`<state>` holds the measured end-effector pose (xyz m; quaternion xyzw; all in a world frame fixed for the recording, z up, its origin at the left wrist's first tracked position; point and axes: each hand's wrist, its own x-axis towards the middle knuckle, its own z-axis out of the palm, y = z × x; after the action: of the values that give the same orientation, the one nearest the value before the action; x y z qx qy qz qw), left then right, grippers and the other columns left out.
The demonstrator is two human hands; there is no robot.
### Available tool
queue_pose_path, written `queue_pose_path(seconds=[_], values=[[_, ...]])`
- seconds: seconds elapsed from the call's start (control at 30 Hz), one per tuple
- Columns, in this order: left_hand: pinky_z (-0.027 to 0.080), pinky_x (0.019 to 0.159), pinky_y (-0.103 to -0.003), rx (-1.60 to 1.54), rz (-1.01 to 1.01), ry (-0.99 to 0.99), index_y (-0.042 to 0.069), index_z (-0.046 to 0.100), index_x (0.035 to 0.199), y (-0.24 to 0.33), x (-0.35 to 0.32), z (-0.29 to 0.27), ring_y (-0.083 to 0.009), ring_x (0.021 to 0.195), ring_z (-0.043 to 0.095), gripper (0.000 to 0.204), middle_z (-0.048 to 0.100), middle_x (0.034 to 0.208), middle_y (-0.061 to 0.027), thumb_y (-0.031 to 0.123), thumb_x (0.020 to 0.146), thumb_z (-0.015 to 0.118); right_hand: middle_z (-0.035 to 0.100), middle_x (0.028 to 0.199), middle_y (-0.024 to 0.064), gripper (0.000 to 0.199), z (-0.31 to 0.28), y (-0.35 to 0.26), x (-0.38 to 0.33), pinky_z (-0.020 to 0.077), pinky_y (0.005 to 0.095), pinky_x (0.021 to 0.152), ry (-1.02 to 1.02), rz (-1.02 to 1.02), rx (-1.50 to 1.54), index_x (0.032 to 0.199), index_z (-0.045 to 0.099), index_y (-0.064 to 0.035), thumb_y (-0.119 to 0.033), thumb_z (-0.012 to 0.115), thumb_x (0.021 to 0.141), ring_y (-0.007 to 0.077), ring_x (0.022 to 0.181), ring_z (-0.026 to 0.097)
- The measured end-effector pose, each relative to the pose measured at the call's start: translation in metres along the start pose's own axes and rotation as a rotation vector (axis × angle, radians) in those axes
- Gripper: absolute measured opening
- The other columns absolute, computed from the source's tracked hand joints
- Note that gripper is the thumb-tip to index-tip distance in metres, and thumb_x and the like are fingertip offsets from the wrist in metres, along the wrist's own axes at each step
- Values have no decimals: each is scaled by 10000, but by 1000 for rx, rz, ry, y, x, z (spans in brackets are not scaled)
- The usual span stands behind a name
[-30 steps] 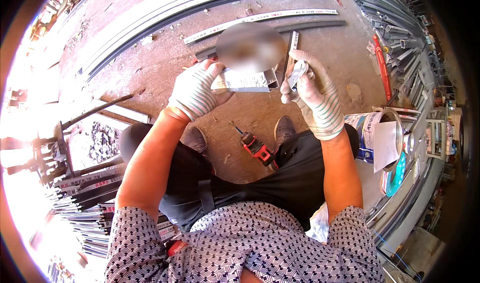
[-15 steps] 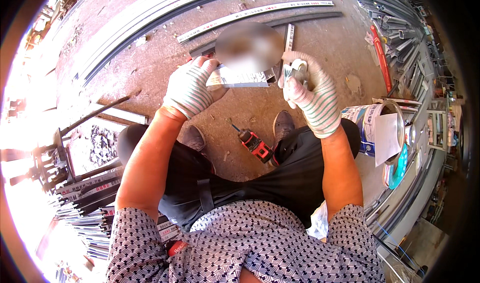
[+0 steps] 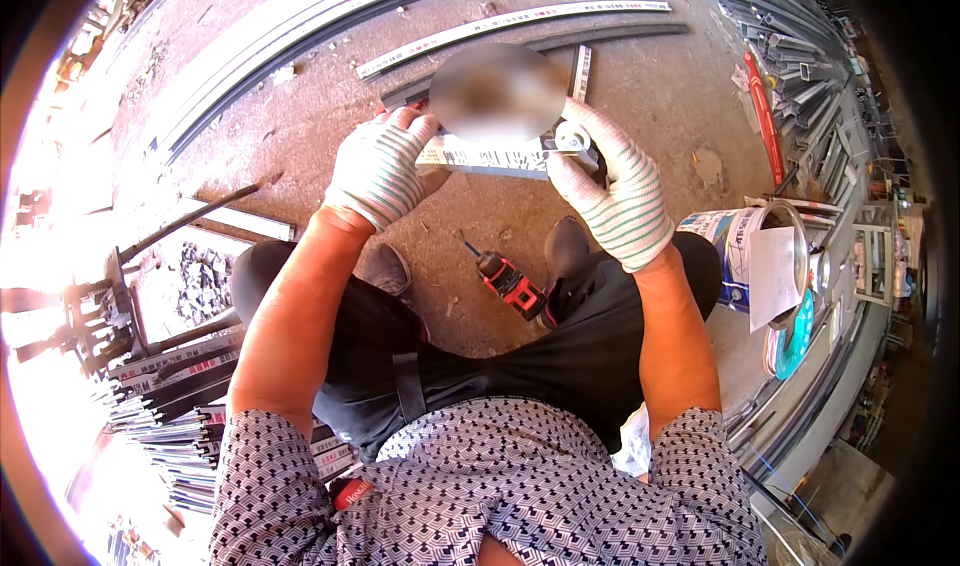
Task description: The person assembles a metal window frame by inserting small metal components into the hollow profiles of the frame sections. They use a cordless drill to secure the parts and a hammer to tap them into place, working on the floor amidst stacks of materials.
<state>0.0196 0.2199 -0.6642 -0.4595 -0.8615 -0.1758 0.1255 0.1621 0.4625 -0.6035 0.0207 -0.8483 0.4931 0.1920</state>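
Both my hands wear white knit gloves with green stripes. My left hand [image 3: 382, 169] grips the left end of a short metal profile piece [image 3: 490, 158] held level in front of me. My right hand [image 3: 612, 188] holds the piece's right end, with a small metal roller fitting [image 3: 572, 141] at the fingertips. A blurred patch hides the middle of the piece. A red and black cordless drill [image 3: 510, 284] lies on the concrete floor between my shoes, below the hands.
Long metal profiles [image 3: 520, 24] lie on the floor ahead and along the right side [image 3: 800, 36]. A tin can with a paper in it [image 3: 755, 266] stands at my right. Stacked profiles [image 3: 170, 406] and a metal stand [image 3: 95, 306] are at my left.
Both hands have stayed on the profile piece; it has shifted slightly up and toward the middle of the view. The drill has not moved.
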Motion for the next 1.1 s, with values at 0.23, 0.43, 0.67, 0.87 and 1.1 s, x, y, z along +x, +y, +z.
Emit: queue_pose_path(seconds=[0.23,0.43,0.67,0.87,1.1], values=[[570,813,-394,4,-64,-13,115,644,1205,3,-2,0,-315,959,682,573,649,1133,-117,363,728,841,723,1042,105,465,-1,2,-2,551,302,830,-9,74,34,1333,642,-91,-87,761,883,169,922,687],[570,806,-403,29,-71,-60,118,651,1190,6,-2,-3,-312,955,680,533,640,1121,-96,344,743,833,704,1006,172,497,-5,1,-1,554,367,839,-83,-26,-216,1346,638,-105,-146,760,866,304,898,696],[559,810,-404,44,-28,-64,109,653,1168,7,0,-4,-305,979,660,532,636,1091,-91,316,716,842,709,1013,161,571,-3,3,-6,555,371,829,-92,-37,-335,1412,580,-112,-206,766,880,299,900,699],[555,803,-405,21,-12,-28,109,651,1155,6,1,-4,-303,966,659,525,635,1057,-84,309,710,845,733,1008,120,524,-3,2,-9,558,311,747,4,8,-135,1379,589,-101,-227,766,903,182,860,701],[558,778,-400,9,-26,11,118,653,1154,5,0,-5,-301,926,667,509,637,1028,-81,308,720,838,739,963,71,334,-1,0,-9,534,253,702,22,79,4,1220,659,-88,-129,757,903,99,801,665]])
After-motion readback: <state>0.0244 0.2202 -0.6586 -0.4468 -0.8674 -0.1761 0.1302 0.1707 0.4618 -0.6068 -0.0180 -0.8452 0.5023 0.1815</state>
